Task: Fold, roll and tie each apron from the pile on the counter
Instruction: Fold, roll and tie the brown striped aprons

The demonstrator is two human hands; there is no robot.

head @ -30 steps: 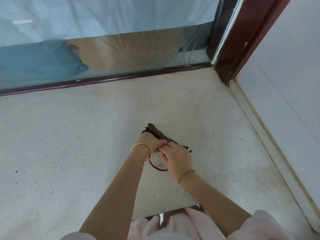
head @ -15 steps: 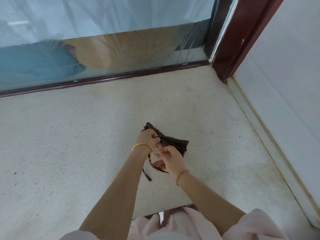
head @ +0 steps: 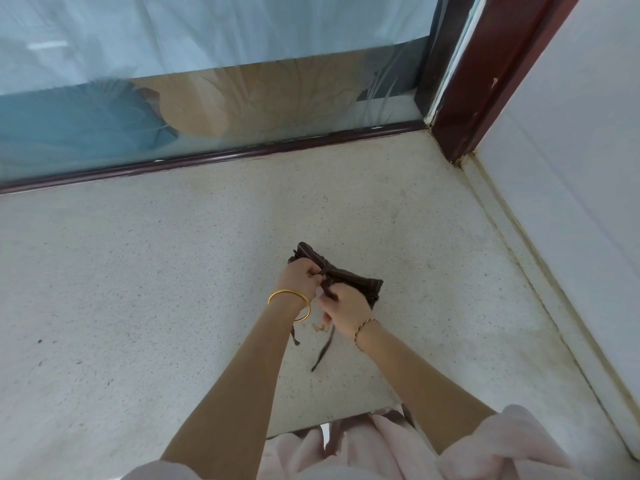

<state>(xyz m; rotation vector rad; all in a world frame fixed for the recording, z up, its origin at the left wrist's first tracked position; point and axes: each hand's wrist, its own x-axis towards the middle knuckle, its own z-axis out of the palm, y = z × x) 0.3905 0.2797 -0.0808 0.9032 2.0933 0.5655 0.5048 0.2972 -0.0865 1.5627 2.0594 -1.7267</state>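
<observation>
**While its strap (head: 322,353) is gripped from 2 sides, a rolled apron (head: 349,277) lies on the surface (head: 138,271)**

Where the pale, speckled surface runs toward a corner, the dark brown apron lies as a short rolled bundle, set at a slant and cinched at its middle by the strap. It sits right of centre, well apart from the edges, and no other apron shows in this view.

At the roll's nearer side the left hand (head: 299,277) has its fingers (head: 313,271) curled and pinching the strap where it crosses the bundle. Just beside it, the right hand (head: 348,308) covers the near right part of the roll, its fingers (head: 334,292) bent round the strap too. The 2 hands almost touch. 2 loose ends of the strap trail on the surface toward the person, 1 under the left wrist and 1 below the right hand.

On the left wrist sits a gold bangle (head: 291,299), on the right a thin chain bracelet (head: 363,327). Pale pink clothing (head: 381,452) fills the bottom edge.

Behind the surface stands a glass panel (head: 207,81) with a teal and tan leaf pattern, held by a dark red frame (head: 485,74). A plain white wall (head: 571,168) closes the right side.
</observation>
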